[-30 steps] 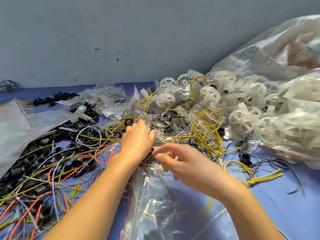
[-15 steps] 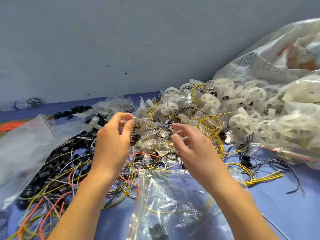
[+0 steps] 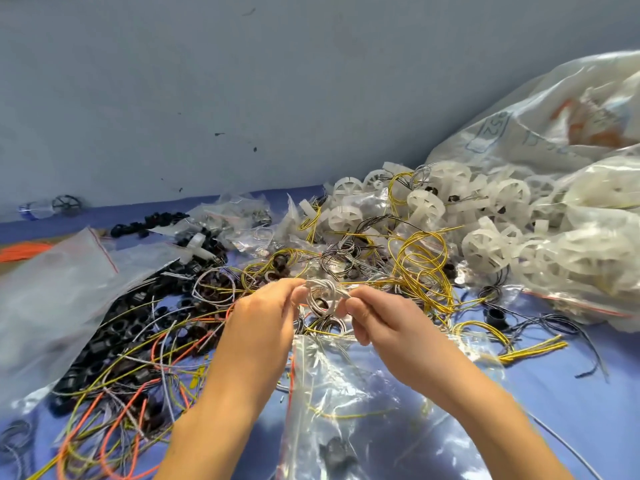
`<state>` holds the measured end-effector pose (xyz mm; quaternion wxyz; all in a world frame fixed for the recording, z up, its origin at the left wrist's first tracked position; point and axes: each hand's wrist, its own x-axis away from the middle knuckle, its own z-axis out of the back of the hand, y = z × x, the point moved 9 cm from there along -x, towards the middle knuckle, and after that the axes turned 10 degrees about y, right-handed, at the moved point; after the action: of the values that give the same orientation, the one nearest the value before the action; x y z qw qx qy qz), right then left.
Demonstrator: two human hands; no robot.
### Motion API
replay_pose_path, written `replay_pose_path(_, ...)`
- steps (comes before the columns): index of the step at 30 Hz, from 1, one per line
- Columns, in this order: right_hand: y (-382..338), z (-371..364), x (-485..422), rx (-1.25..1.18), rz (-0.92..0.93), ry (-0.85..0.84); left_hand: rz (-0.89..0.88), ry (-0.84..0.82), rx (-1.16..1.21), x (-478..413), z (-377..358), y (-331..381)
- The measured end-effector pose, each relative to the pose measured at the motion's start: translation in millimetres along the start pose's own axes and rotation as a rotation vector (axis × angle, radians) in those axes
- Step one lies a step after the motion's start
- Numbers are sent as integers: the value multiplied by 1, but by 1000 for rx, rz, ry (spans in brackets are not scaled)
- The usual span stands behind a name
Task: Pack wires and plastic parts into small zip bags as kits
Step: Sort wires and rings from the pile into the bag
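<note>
Left hand [image 3: 265,318] and right hand [image 3: 379,318], apart a moment ago, now together on one white wire coil [image 3: 321,295].

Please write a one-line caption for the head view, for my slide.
Left hand and right hand pinch a white wire coil near a zip bag, amid yellow wires and white plastic wheels.

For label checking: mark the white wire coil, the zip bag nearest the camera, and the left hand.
white wire coil [image 3: 320,287], head view, on its wound strands.
zip bag [image 3: 346,393], head view, clear front panel.
left hand [image 3: 265,317], head view, back of hand.
</note>
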<state>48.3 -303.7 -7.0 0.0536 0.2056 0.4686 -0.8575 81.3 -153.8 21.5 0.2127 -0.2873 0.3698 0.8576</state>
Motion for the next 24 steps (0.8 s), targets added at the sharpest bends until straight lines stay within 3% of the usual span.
replay_pose_path(5,5,5,-3,10,-23,-36,-12,117,-197,-11,24,-13)
replay_pose_path(7,5,2,-1,-43,-45,-49,46,136,-164,-12,28,-17)
replay_pose_path(11,-5,-20,8,-311,-106,-186,259,154,290,-4,13,-17)
replay_pose_path(13,-15,-26,10,-295,-39,-202,368,112,556,1,-2,-8)
replay_pose_path(15,-21,-22,6,-173,64,-92,408,48,749,6,-16,5)
replay_pose_path(18,-31,-9,3,-73,173,104,363,-22,802,12,-24,18)
replay_pose_path(24,-26,6,7,81,117,266,287,-231,732,18,-22,15)
